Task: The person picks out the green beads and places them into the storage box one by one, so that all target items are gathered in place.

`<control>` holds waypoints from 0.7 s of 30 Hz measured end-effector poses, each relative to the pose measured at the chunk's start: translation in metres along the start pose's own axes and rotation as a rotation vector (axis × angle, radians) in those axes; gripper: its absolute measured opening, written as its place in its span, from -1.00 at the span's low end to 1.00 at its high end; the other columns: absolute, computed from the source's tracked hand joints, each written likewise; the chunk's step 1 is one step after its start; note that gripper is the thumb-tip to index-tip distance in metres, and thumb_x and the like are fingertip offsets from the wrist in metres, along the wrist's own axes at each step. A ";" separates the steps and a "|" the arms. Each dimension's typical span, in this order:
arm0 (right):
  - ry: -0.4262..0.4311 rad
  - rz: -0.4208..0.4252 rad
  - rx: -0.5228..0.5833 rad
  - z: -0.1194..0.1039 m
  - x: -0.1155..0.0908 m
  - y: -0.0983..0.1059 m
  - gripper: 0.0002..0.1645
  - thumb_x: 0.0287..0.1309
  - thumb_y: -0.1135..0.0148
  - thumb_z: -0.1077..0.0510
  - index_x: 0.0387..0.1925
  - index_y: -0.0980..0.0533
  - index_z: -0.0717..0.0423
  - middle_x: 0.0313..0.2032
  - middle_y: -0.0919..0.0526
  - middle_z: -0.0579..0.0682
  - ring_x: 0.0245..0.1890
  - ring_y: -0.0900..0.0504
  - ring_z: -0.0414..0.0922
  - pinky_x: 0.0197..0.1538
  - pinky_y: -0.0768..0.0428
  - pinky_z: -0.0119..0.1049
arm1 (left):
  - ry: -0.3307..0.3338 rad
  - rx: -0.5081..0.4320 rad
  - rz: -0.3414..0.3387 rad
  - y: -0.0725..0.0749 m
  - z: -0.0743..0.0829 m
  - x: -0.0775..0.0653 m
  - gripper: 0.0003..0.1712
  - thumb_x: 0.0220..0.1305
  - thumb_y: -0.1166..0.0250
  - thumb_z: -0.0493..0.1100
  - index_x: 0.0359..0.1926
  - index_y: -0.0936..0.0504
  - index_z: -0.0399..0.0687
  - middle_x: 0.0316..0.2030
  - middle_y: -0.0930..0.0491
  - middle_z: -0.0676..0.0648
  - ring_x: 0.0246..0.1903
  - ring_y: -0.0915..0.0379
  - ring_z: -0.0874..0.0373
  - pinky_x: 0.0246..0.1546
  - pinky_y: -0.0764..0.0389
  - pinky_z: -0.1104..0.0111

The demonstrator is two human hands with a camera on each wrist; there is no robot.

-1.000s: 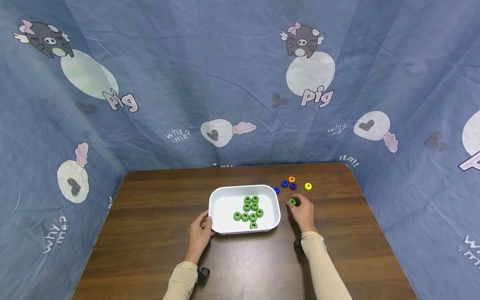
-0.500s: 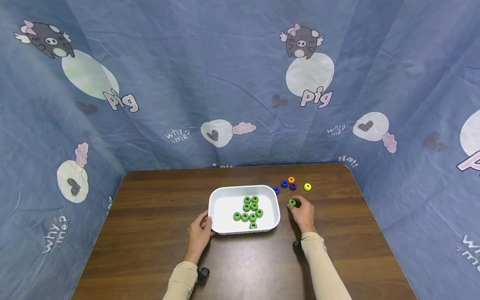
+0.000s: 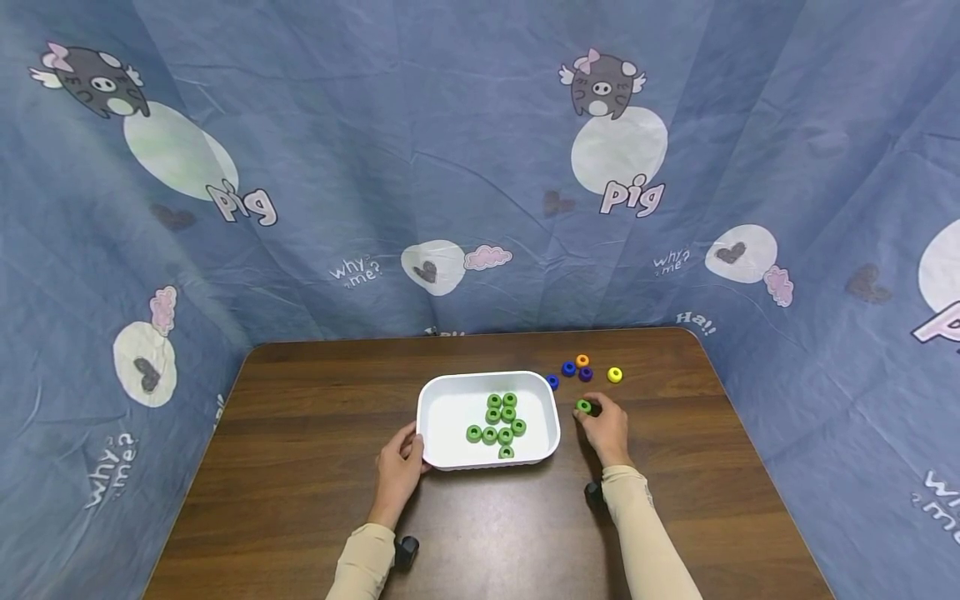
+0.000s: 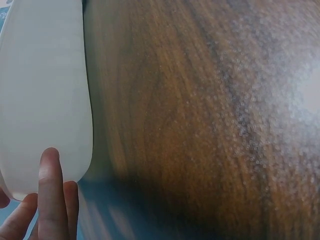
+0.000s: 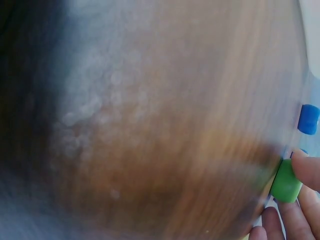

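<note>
My left hand (image 3: 397, 468) grips the left end of a white rectangular tray (image 3: 448, 408), thumb over the rim and fingers along the outside. In the left wrist view, fingertips (image 4: 50, 162) lie against the tray's wall (image 4: 47, 85). Several green ring-shaped beads (image 3: 474, 439) lie inside, mostly right of its middle. To the right of the tray, my right hand (image 3: 609, 429) pinches another green bead (image 5: 286, 186) between thumb and fingers, at or close to the tabletop. Whether that bead touches the wood cannot be made out.
Beyond the right hand lie loose beads: an orange one (image 3: 577, 362), a purple one (image 3: 587, 378), a yellow one (image 3: 615, 381) and two blue ones, the nearer blue bead (image 5: 308, 120) beside the tray's corner. A blue printed curtain (image 3: 480, 167) borders the wooden table (image 3: 300, 433).
Hardly anything differs: the right hand keeps its pinch on the green bead in the same spot, and the left hand stays on the tray. The view shifts very slightly.
</note>
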State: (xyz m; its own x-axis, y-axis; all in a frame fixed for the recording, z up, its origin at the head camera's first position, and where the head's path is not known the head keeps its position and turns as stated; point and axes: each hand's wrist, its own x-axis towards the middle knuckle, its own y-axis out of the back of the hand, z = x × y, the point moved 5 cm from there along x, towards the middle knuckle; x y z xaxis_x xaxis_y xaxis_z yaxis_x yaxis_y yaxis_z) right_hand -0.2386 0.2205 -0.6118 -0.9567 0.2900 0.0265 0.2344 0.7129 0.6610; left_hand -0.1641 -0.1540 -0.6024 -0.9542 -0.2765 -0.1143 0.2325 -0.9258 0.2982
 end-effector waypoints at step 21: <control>-0.028 0.010 0.025 -0.006 -0.002 0.002 -0.60 0.06 -0.46 0.18 -0.03 -0.65 0.19 -0.05 -0.75 0.24 0.08 -0.64 0.24 0.22 -0.57 0.12 | -0.016 -0.004 0.001 0.002 0.000 -0.002 -0.56 0.44 -0.11 -0.28 0.28 -0.51 -0.31 0.09 -0.62 -0.43 -0.09 -0.72 -0.16 -0.40 -0.77 0.47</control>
State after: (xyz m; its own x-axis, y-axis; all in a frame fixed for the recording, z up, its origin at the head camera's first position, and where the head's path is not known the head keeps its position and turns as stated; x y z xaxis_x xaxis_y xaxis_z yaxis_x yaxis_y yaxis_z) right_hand -0.2370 0.2177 -0.6060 -0.9493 0.3142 0.0117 0.2480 0.7253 0.6422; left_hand -0.1620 -0.1550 -0.6021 -0.9570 -0.2729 -0.0985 0.2340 -0.9267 0.2940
